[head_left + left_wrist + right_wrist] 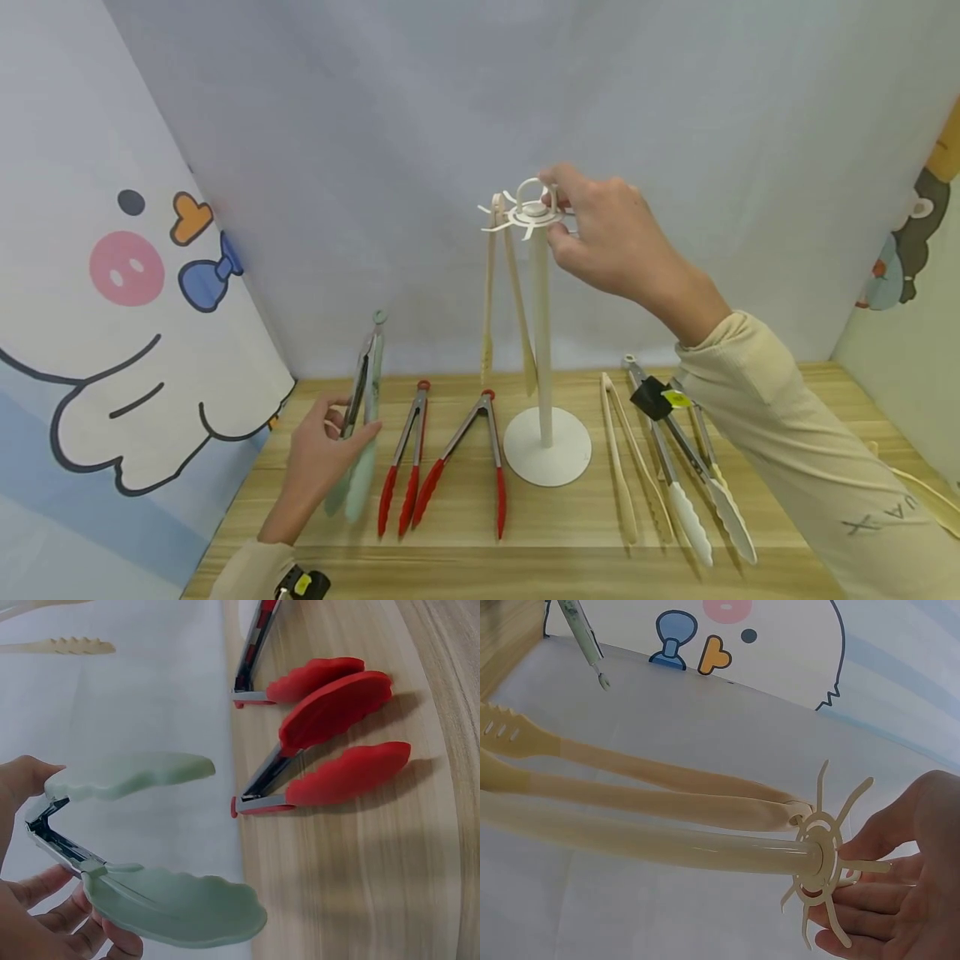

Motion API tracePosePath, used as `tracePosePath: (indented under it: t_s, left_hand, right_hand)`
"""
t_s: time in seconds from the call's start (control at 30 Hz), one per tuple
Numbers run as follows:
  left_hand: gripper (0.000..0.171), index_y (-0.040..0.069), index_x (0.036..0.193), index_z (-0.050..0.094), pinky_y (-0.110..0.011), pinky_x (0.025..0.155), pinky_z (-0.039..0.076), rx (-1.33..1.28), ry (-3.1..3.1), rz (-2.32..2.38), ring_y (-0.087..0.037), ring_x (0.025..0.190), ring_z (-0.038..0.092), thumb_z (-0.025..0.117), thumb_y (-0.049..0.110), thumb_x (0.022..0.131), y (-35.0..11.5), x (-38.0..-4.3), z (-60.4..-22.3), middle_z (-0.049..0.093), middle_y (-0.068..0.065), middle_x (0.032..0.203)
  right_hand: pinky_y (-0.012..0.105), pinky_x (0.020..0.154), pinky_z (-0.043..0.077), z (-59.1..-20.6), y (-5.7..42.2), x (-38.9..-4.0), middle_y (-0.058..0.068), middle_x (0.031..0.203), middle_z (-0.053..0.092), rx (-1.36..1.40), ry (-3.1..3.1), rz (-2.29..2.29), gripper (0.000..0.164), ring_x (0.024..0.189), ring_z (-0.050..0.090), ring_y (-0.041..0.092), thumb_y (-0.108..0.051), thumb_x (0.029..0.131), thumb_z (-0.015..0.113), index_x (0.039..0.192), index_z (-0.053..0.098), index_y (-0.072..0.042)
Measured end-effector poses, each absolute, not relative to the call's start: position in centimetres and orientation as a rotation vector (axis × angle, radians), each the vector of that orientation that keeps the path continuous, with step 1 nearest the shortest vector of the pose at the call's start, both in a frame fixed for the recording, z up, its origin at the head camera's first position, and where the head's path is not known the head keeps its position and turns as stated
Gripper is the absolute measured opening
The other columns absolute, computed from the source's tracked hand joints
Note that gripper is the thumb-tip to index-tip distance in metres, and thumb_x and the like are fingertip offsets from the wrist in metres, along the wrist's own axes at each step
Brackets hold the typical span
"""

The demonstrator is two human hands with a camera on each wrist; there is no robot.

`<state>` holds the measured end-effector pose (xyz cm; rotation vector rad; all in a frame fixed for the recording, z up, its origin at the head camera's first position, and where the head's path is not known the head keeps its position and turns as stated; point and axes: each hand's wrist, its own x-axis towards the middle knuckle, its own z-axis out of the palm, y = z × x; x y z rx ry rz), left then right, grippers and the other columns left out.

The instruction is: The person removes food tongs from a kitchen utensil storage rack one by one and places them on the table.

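Note:
My left hand [318, 454] grips a pair of mint green tongs [176, 907] by their metal arms, thumb on one side and fingers on the other. Their two scalloped heads stand apart and point down in the head view, at the left of the table. A white stand [545, 350] with a round base and a ring of curved hooks rises mid-table. At its top, my right hand [615, 237] holds the hook ring and loop between thumb and fingers. Beige tongs [660, 799] hang from a hook on the stand's left side, arms spread.
Two pairs of red-tipped tongs [386, 500] lie between my left hand and the stand's base. Right of the base are beige tongs [617, 467] and metal tongs with white tips [690, 525], partly under my right sleeve. A pale cloth [375, 125] hangs behind the wooden table [555, 567].

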<state>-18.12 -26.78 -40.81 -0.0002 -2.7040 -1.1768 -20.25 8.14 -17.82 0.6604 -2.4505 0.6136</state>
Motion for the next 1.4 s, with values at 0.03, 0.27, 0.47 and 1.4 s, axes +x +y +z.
tracePosePath:
  t_s: [0.03,0.27,0.47,1.4]
  left_hand:
    - [0.055,0.01,0.121,0.052,-0.031,0.058,0.039,0.005,-2.71,-1.171,-0.021,0.074,0.045,0.072,0.044,0.081,-26.9,-18.2,-40.9,0.051,-0.01,0.092]
    - [0.056,0.01,0.122,0.051,-0.031,0.057,0.038,0.052,-2.751,-1.146,-0.021,0.074,0.045,0.07,0.045,0.082,-27.2,-18.4,-41.5,0.05,-0.011,0.092]
    - [0.061,0.009,0.122,0.05,-0.031,0.056,0.038,0.072,-2.775,-1.116,-0.02,0.074,0.047,0.069,0.05,0.081,-27.8,-18.5,-42.2,0.051,-0.012,0.092]
    - [0.063,0.003,0.119,0.05,-0.03,0.051,0.037,0.193,-2.961,-0.974,-0.02,0.067,0.047,0.069,0.049,0.08,-29.7,-19.5,-46.0,0.054,-0.012,0.09]
  right_hand:
    - [0.049,0.078,0.041,-17.8,8.1,-20.2,0.015,0.106,0.068,0.659,-2.451,0.613,0.039,0.077,0.06,0.031,-0.004,0.081,0.05,0.119,0.055,-0.002]
    - [0.05,0.083,0.04,-17.8,8.1,-20.2,0.016,0.108,0.067,0.663,-2.457,0.611,0.039,0.081,0.062,0.032,-0.004,0.081,0.05,0.12,0.054,-0.001]
    - [0.049,0.081,0.041,-17.7,8.0,-20.2,0.013,0.106,0.068,0.665,-2.452,0.599,0.038,0.063,0.053,0.027,-0.005,0.082,0.05,0.12,0.054,-0.001]
    - [0.036,0.061,0.035,-17.5,7.3,-20.2,0.012,0.1,0.068,0.669,-2.459,0.574,0.039,0.054,0.039,0.021,-0.004,0.081,0.049,0.12,0.055,-0.002]
